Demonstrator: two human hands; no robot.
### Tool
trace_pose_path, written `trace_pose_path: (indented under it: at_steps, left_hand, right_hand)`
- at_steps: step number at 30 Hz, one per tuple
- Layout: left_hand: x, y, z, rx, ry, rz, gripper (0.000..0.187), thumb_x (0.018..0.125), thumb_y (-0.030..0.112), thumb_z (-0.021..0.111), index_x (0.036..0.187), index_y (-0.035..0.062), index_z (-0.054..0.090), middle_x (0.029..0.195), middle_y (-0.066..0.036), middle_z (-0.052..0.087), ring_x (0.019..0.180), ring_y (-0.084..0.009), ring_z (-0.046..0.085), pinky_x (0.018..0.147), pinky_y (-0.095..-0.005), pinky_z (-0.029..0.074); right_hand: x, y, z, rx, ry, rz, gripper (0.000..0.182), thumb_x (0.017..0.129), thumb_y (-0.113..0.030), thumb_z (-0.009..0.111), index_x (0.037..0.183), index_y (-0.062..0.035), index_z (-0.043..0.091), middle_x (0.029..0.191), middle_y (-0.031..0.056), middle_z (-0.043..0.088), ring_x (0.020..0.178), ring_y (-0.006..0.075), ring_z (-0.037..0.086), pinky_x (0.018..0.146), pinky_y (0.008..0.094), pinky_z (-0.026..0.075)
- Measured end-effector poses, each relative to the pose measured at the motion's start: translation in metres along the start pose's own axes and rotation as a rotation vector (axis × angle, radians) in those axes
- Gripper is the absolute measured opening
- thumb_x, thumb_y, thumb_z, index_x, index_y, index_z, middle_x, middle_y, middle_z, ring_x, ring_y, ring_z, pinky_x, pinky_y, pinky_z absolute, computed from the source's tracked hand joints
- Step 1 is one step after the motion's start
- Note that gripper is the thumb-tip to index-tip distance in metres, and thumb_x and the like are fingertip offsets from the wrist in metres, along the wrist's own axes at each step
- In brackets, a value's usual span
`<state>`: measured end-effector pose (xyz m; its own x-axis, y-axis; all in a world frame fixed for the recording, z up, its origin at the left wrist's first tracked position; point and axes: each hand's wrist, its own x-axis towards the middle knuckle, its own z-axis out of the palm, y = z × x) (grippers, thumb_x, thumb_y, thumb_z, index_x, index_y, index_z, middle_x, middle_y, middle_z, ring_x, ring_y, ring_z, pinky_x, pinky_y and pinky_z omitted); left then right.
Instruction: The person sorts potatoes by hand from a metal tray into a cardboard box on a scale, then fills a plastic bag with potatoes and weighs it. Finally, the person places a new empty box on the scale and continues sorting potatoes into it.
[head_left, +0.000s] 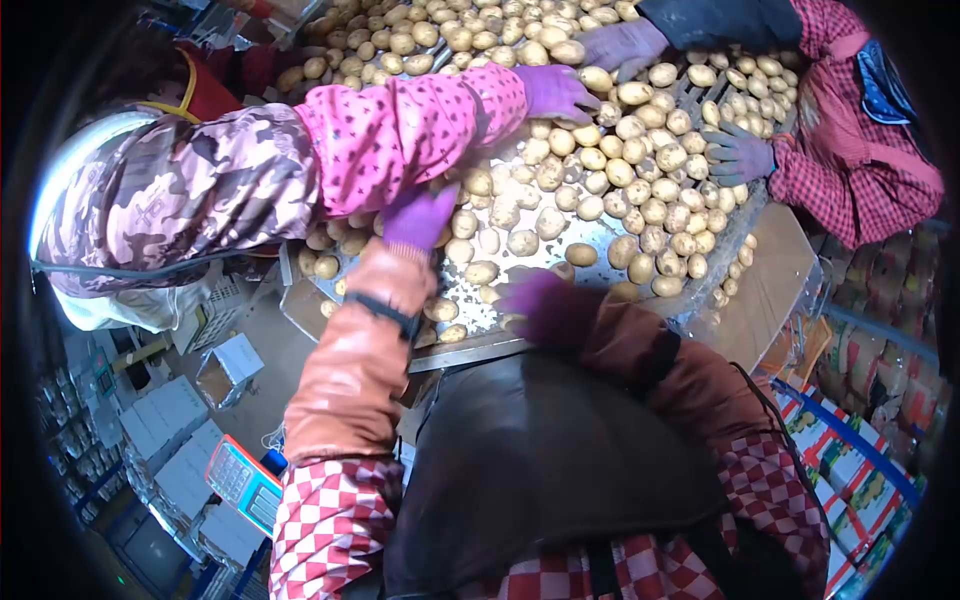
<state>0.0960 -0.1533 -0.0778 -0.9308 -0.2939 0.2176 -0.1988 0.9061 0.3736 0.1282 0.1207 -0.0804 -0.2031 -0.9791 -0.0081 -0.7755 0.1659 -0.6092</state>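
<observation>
Many potatoes (650,180) lie loose on a metal sorting table (500,345). My left hand (420,217), in a purple glove, rests among potatoes at the table's left part, below a co-worker's pink sleeve; its fingers are partly hidden. My right hand (535,300), also in a purple glove, is over the table's near edge with its fingers apart, close to a few potatoes and holding none that shows. Brown sleeve covers are on both my forearms.
A co-worker's gloved hand (558,92) reaches in from the left. Another co-worker's hands (738,157) are among potatoes at the right. Cardboard (780,280) borders the table's right side. A scale-like device (243,485) and boxes (230,368) stand lower left.
</observation>
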Motion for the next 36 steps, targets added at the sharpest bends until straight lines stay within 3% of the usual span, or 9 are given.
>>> trace_pose_path:
  at_steps: [5, 8, 20, 23, 25, 27, 30, 33, 36]
  left_hand:
    - [0.018, 0.008, 0.024, -0.084, -0.321, -0.006, 0.055, 0.09, 0.055, 0.057, 0.127, 0.0151, 0.062, 0.132, -0.014, 0.057, 0.121, -0.0354, 0.052, 0.104, -0.0454, 0.038]
    - [-0.063, -0.005, -0.001, 0.03, -0.101, 0.23, 0.047, 0.085, 0.041, 0.062, 0.126, 0.0177, 0.063, 0.133, -0.011, 0.055, 0.122, -0.0352, 0.047, 0.103, -0.0551, 0.032]
    - [-0.163, -0.021, -0.05, 0.007, -0.171, -0.212, 0.048, 0.08, 0.028, 0.066, 0.126, 0.015, 0.061, 0.136, -0.014, 0.051, 0.131, -0.039, 0.041, 0.107, -0.0523, 0.03]
    - [-0.163, -0.02, -0.061, -0.049, -0.229, -0.264, 0.047, 0.078, 0.028, 0.066, 0.123, 0.0141, 0.061, 0.134, -0.014, 0.053, 0.126, -0.0391, 0.044, 0.106, -0.0516, 0.033]
    - [-0.152, -0.012, -0.063, -0.107, -0.315, -0.329, 0.048, 0.076, 0.027, 0.067, 0.121, 0.0112, 0.061, 0.132, -0.015, 0.053, 0.12, -0.0385, 0.048, 0.101, -0.0496, 0.038]
    - [-0.148, -0.002, -0.049, -0.084, -0.206, -0.042, 0.04, 0.076, 0.028, 0.066, 0.111, 0.0094, 0.064, 0.124, -0.014, 0.058, 0.112, -0.0372, 0.053, 0.095, -0.0481, 0.043]
    - [-0.14, -0.014, -0.049, -0.108, -0.092, 0.296, 0.025, 0.076, 0.024, 0.067, 0.098, 0.0117, 0.068, 0.117, -0.013, 0.062, 0.109, -0.0366, 0.056, 0.092, -0.0491, 0.045]
    - [-0.153, -0.042, -0.039, -0.074, -0.126, -0.111, 0.022, 0.076, 0.024, 0.068, 0.098, 0.0188, 0.07, 0.125, -0.01, 0.058, 0.115, -0.0341, 0.051, 0.093, -0.051, 0.041]
    - [-0.12, -0.027, -0.05, -0.061, 0.039, -0.147, 0.02, 0.079, 0.023, 0.068, 0.099, 0.0183, 0.071, 0.092, -0.011, 0.066, 0.087, -0.0335, 0.061, 0.077, -0.0461, 0.049]
  right_hand:
    - [0.003, -0.013, -0.021, 0.099, 0.117, 0.018, 0.047, 0.083, -0.027, 0.07, 0.125, -0.0084, 0.06, 0.116, 0.0155, 0.065, 0.111, 0.0368, 0.06, 0.093, 0.0478, 0.048]
    - [-0.013, 0.005, -0.035, 0.295, 0.127, 0.113, 0.041, 0.086, -0.023, 0.068, 0.123, -0.007, 0.062, 0.114, 0.0168, 0.065, 0.108, 0.0345, 0.062, 0.091, 0.0436, 0.05]
    - [0.031, 0.077, -0.101, 0.05, 0.632, 0.418, 0.039, 0.084, -0.022, 0.068, 0.12, -0.0053, 0.065, 0.118, 0.0212, 0.065, 0.111, 0.0362, 0.061, 0.098, 0.0408, 0.048]
    - [0.05, 0.084, -0.08, -0.192, 0.475, 0.655, 0.062, 0.075, -0.039, 0.073, 0.126, -0.0082, 0.06, 0.138, 0.0272, 0.048, 0.126, 0.0449, 0.046, 0.104, 0.0507, 0.04]
    - [0.052, 0.043, -0.048, -0.403, 0.054, 0.585, 0.075, 0.074, -0.048, 0.072, 0.136, -0.0131, 0.052, 0.143, 0.0246, 0.044, 0.134, 0.0499, 0.034, 0.109, 0.0567, 0.032]
    - [0.053, 0.004, -0.014, -0.307, 0.023, 0.441, 0.074, 0.075, -0.051, 0.071, 0.137, -0.0148, 0.051, 0.143, 0.0206, 0.045, 0.136, 0.0496, 0.032, 0.113, 0.0587, 0.026]
    - [0.06, -0.004, -0.034, 0.067, -0.17, 0.328, 0.057, 0.081, -0.042, 0.069, 0.13, -0.0137, 0.058, 0.132, 0.0181, 0.057, 0.125, 0.0382, 0.051, 0.105, 0.0477, 0.041]
    - [0.049, -0.005, -0.051, 0.386, -0.124, 0.299, 0.043, 0.089, -0.031, 0.065, 0.126, -0.0099, 0.062, 0.12, 0.0171, 0.064, 0.11, 0.0297, 0.063, 0.095, 0.0379, 0.05]
    - [0.034, 0.003, -0.059, 0.497, -0.054, 0.412, 0.043, 0.092, -0.026, 0.063, 0.13, -0.0057, 0.059, 0.116, 0.0149, 0.066, 0.106, 0.0291, 0.064, 0.094, 0.0347, 0.05]
